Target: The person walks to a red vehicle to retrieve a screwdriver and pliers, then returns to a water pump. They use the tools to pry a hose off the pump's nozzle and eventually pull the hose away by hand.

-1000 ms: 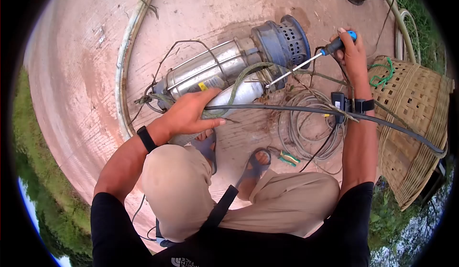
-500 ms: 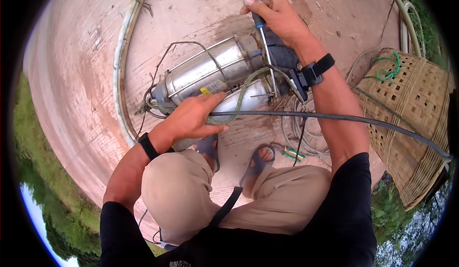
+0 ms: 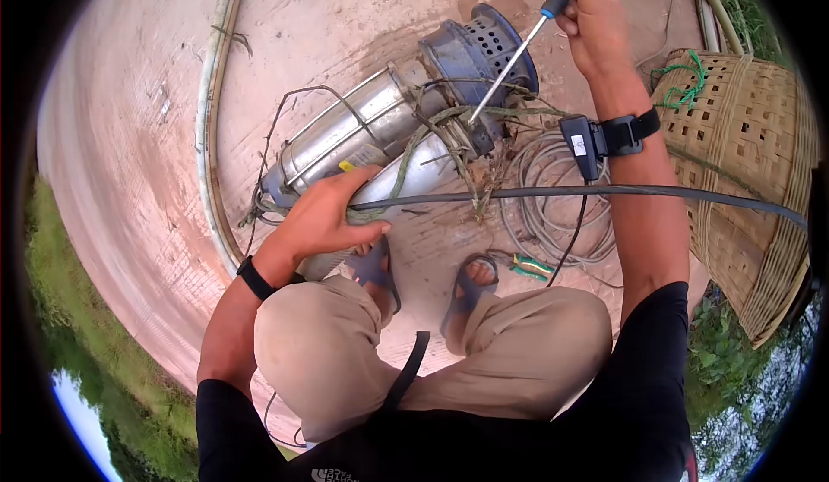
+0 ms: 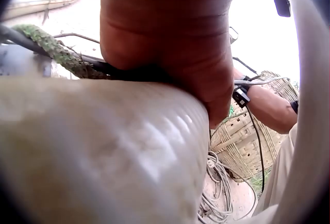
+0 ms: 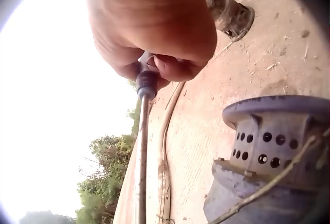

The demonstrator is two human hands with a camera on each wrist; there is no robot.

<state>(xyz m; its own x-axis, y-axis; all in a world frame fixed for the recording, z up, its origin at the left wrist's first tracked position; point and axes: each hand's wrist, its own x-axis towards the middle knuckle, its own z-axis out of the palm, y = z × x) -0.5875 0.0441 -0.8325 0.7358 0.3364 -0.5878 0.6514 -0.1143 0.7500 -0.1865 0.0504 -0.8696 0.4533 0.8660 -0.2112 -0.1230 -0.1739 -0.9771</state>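
A submersible pump [image 3: 332, 141] with a steel body and a blue perforated strainer end [image 5: 273, 152] lies on the ground. Alongside it runs a pale hose [image 4: 103, 146], joined near the blue end. My left hand [image 3: 324, 210] rests on this hose, its index finger straight and thumb apart; the other fingers are hidden. In my right hand [image 3: 596, 29] I grip a screwdriver [image 3: 509, 69] by its blue and black handle, up and right of the strainer. Its shaft slants down, the tip right at the hose joint, where a green rope [image 3: 453, 113] and twigs lie.
A black cable [image 3: 561, 192] crosses in front of the hose. Coiled grey wire [image 3: 535, 236] and green-handled pliers [image 3: 532, 268] lie near my right foot. On the right stands a woven basket [image 3: 734, 154]. A long pipe [image 3: 207, 111] runs along the left.
My right hand swung the screwdriver left over the pump, handle upward, then back to the upper right. The tip stayed around the hose joint. My left hand has stayed on the hose.
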